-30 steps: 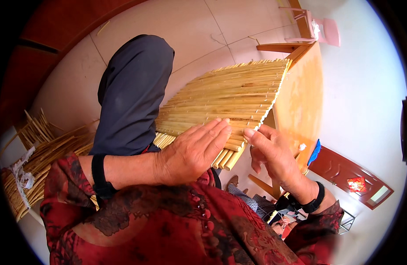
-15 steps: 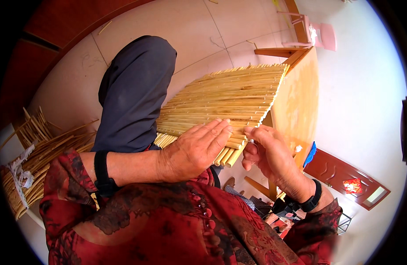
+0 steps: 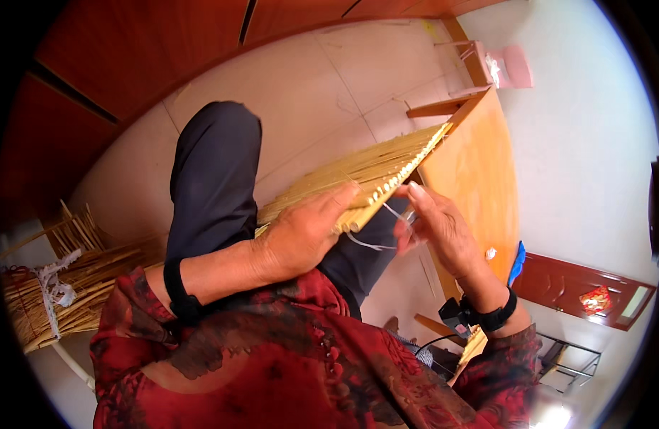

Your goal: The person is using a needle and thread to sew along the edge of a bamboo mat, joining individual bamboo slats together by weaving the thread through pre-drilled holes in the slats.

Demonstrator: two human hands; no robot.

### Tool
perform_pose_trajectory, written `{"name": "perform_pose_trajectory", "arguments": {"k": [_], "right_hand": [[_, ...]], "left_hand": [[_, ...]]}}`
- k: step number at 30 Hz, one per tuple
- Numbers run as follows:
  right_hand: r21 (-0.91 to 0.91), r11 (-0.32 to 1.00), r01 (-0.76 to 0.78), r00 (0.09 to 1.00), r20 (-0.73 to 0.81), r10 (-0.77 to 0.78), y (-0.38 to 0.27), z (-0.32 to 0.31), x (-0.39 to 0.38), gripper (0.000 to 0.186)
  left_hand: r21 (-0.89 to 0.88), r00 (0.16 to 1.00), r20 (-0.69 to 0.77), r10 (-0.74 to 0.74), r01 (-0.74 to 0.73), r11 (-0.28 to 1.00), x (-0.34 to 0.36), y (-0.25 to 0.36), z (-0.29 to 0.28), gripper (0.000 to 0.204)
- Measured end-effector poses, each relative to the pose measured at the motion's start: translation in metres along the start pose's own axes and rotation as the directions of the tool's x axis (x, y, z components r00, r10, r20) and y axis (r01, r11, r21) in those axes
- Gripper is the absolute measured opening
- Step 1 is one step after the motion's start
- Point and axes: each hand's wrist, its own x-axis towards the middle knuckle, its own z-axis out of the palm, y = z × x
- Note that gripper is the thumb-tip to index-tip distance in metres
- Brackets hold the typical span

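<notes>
A mat of straight yellow stalks (image 3: 322,179), stitched together with white thread, slants across my lap. Its cut stalk ends form the right edge. My left hand (image 3: 301,232) grips the near side of the mat, its fingers lying along the last few stalks; the underside of the grip is hidden. Beside the cut ends, my right hand (image 3: 440,225) is closed, with thumb and forefinger together at the mat's edge. A loose white thread (image 3: 369,246) loops from the near stalks to the right fingers. Any needle is too small to make out.
Just right of the mat stands a wooden table (image 3: 472,179). At the left lies a bundle of thin stalks (image 3: 86,293) tied with white cloth. My dark-trousered knee (image 3: 215,164) rises left of the mat. A pink chair (image 3: 512,68) stands beyond the table.
The mat has tilted more edge-on, showing its cut ends. My left hand has turned with it. White thread now hangs in a loop near my right hand.
</notes>
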Motion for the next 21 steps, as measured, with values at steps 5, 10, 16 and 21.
{"name": "perform_pose_trajectory", "arguments": {"k": [5, 10, 16, 21], "right_hand": [[-0.778, 0.368, 0.51, 0.56, -0.025, -0.828, 0.011, -0.023, 0.01, 0.04], [-0.743, 0.319, 0.589, 0.292, -0.172, -0.941, 0.006, -0.032, 0.029, 0.032], [-0.568, 0.286, 0.772, 0.142, -0.285, -0.948, -0.013, -0.019, 0.034, 0.017], [-0.245, 0.44, 0.864, 0.38, -0.254, -0.889, -0.014, -0.004, 0.022, 0.011]], "left_hand": [[-0.138, 0.983, 0.002, -0.184, 0.183, 0.973, 0.043, 0.002, -0.02, 0.045], [-0.016, 0.994, 0.087, -0.069, 0.071, 0.997, 0.09, 0.016, -0.058, 0.037], [0.242, 0.964, 0.263, 0.031, -0.098, 0.965, 0.112, 0.065, -0.105, 0.038], [0.458, 0.901, 0.432, -0.029, -0.192, 0.868, 0.103, 0.1, -0.134, 0.039]]}}
